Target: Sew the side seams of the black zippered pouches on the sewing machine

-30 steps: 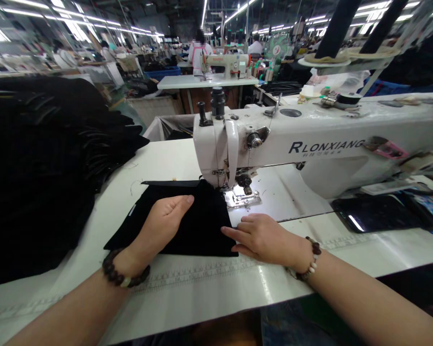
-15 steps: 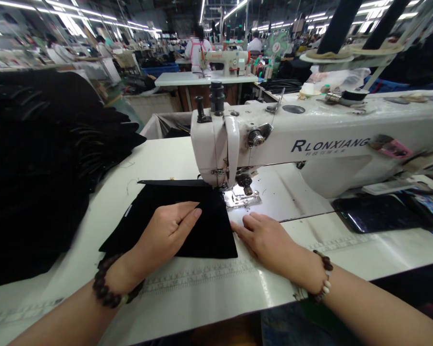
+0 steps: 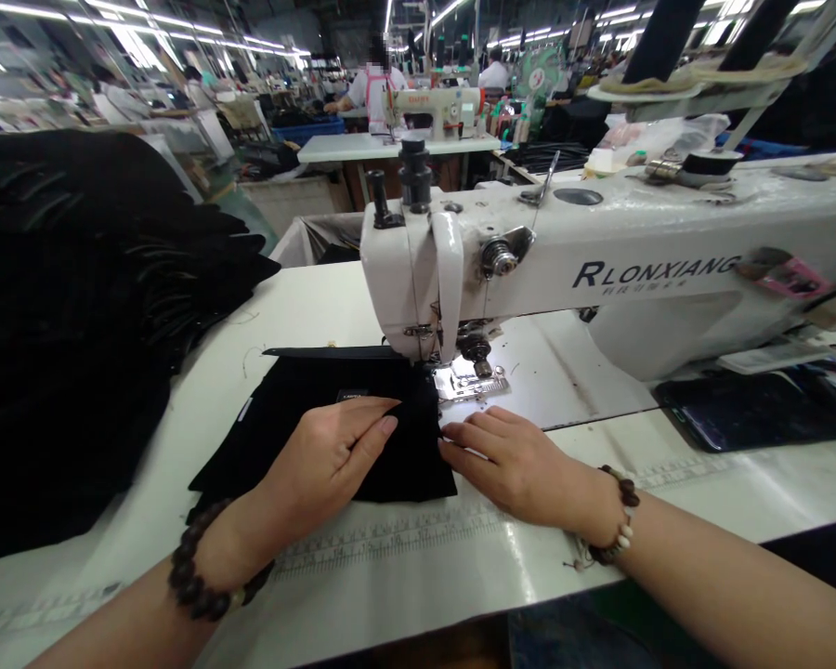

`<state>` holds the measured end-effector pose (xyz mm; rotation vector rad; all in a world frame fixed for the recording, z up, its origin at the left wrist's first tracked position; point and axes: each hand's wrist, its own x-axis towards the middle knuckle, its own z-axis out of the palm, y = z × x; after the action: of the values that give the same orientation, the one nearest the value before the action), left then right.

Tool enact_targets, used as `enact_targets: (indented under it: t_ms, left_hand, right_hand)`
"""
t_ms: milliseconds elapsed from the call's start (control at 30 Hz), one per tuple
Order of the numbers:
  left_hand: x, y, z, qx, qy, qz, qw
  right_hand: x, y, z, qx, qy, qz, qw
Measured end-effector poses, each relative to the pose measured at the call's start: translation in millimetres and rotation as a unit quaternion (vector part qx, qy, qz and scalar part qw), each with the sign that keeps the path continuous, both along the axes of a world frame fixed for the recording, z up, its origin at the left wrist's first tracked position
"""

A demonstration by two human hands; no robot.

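Observation:
A black fabric piece [image 3: 404, 455] lies flat on the sewing table, its upper right edge by the presser foot of the white sewing machine [image 3: 418, 279]. A small white tag shows on its left side, and a dark label with pale lettering sits near its middle. My left hand [image 3: 334, 460] rests on the cloth with its fingers stretched out to the right, the thumb beside the index finger. At the cloth's right edge, my right hand [image 3: 508, 460] has its fingers extended and slightly apart, the tips touching the edge. The undersides of both hands are hidden.
A tall pile of black fabric pieces [image 3: 62, 353] covers the table's left. A phone [image 3: 745, 413] lies at the right under the machine arm. A ruler strip [image 3: 383, 537] runs along the front. Behind, a person [image 3: 376, 98] is by another sewing machine [image 3: 438, 110].
My right hand's fingers have moved slightly left onto the cloth edge. My left hand has shifted a little right, and the label now shows above it. The view has turned slightly.

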<state>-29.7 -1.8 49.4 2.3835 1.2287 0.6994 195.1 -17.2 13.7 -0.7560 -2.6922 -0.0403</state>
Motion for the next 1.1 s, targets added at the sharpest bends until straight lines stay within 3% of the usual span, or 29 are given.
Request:
enact_targets:
  t_ms: [167,267,400,700,1100]
  left_hand:
    - [0.8,-3.5,-1.5,0.030,0.016,-0.020,0.999]
    - [2.4,-5.0,-2.7,0.027,0.027,-0.031,0.999]
    - [5.7,-5.2,-7.9,0.070,0.066,-0.070,0.993]
    - [3.1,-12.4,-11.9,0.173,0.156,-0.173,0.957]
    - [9.2,-26.4,-44.7,0.182,0.162,-0.181,0.953]
  right_hand:
    - [-3.8,-2.0,1.8,-0.082,-0.034,0.044,0.995]
    - [-7.4,-3.1,3.9,-0.125,-0.037,0.034,0.991]
    - [-5.5,-2.4,7.0,-0.122,-0.026,0.009,0.992]
    - [11.8,-0.3,7.9,-0.159,-0.072,0.071,0.982]
    - [9.5,-30.2,6.4,-0.203,-0.060,0.013,0.977]
